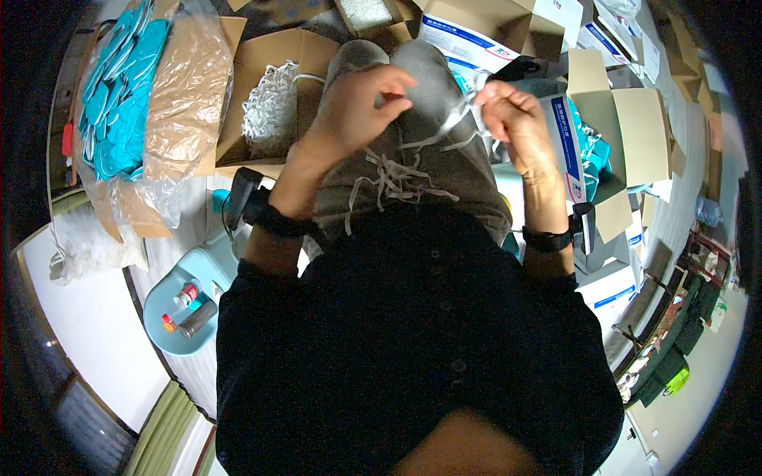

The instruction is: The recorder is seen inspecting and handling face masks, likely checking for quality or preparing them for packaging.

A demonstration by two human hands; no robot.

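My left hand is over my left knee, thumb and fingers curved apart, with nothing I can make out held between them. Across from it, my right hand is closed on several thin white straps, slightly smeared by motion. More white straps lie loose across my lap. Beside my left forearm stands an open cardboard box with a tangle of white straps inside. Close to my right wrist is an open carton with teal fabric pieces in it.
At the far left a plastic-lined box holds a heap of teal pieces. Below it stands a light blue stool bearing a bottle and a dark cylinder. White-and-blue cartons crowd the far right.
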